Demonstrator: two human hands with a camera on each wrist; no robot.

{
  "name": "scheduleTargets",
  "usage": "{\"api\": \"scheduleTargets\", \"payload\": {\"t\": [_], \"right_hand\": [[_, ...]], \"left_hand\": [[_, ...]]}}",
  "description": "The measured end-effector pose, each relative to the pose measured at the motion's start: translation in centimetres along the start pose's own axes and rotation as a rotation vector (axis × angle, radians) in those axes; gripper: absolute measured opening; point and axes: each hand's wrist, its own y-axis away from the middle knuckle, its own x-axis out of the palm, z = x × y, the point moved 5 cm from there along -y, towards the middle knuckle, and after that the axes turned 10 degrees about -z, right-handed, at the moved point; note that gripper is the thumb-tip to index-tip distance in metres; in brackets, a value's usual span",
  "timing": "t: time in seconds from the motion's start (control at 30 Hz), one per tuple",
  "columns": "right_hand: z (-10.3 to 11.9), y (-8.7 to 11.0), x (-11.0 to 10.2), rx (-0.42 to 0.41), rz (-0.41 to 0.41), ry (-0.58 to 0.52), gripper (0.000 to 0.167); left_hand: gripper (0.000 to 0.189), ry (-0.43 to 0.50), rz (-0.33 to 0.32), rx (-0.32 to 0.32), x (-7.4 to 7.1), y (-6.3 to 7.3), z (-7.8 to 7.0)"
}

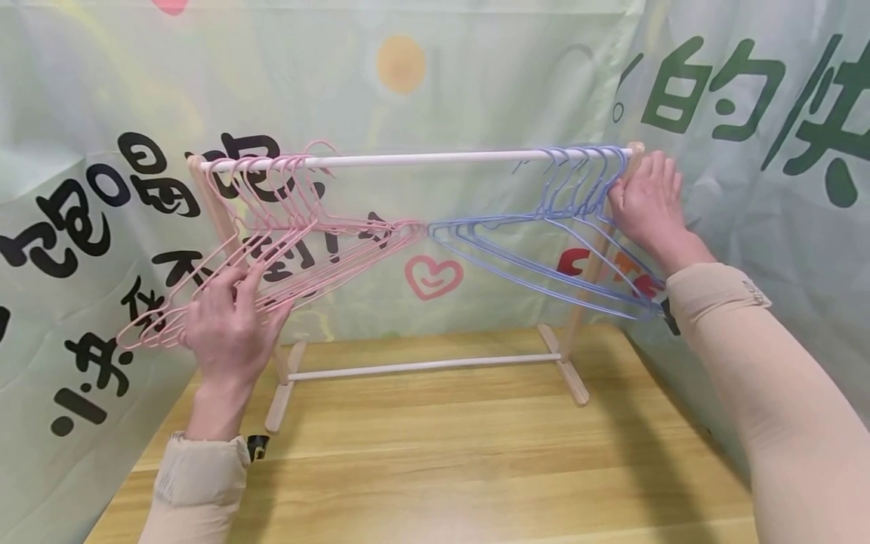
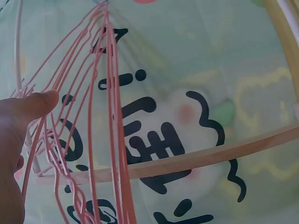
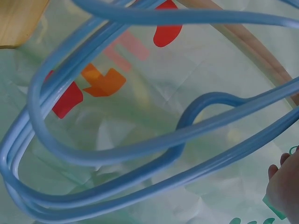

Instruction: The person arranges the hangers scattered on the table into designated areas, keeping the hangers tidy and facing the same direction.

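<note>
Several pink wire hangers (image 1: pixel 326 268) hang bunched at the left end of a small rack's white rod (image 1: pixel 435 159). My left hand (image 1: pixel 231 325) holds their near ends, its thumb (image 2: pixel 44 100) lying across the wires in the left wrist view. At the rod's right end hang several blue hangers (image 1: pixel 530 261); their rounded ends (image 3: pixel 93 156) fill the right wrist view. My right hand (image 1: pixel 651 200) is at the top of the right wooden post (image 1: pixel 586 291), beside the blue hooks. Its grip is partly hidden.
The rack's wooden feet (image 1: pixel 572 378) and lower white bar (image 1: pixel 421 366) rest on a wood-grain table (image 1: pixel 435 461). Printed cloth (image 1: pixel 489 68) with dark characters surrounds the back and sides. Inner ends of the pink and blue hangers nearly meet at mid-rack.
</note>
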Motion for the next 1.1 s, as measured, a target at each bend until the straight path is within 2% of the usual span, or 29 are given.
{"api": "scheduleTargets", "payload": {"t": [0.2,0.47,0.83,1.0,1.1], "right_hand": [[0.2,0.1,0.0,-0.002,-0.004,-0.003,0.037],[0.3,0.1,0.1,0.016,0.011,0.008,0.035],[0.5,0.4,0.0,0.027,0.001,-0.011,0.032],[0.4,0.8,-0.8,0.055,-0.011,-0.075,0.038],[0.3,1.3,-1.8,0.094,0.01,-0.102,0.047]], "left_hand": [[0.075,-0.011,0.03,0.028,0.5,0.6,0.0],[0.077,-0.016,0.032,0.012,1.3,1.6,0.2],[0.076,-0.039,-0.034,-0.047,2.0,2.7,0.0],[0.083,-0.027,-0.037,-0.075,2.1,3.1,-0.1],[0.086,-0.003,-0.023,-0.102,2.1,3.2,0.0]]}}
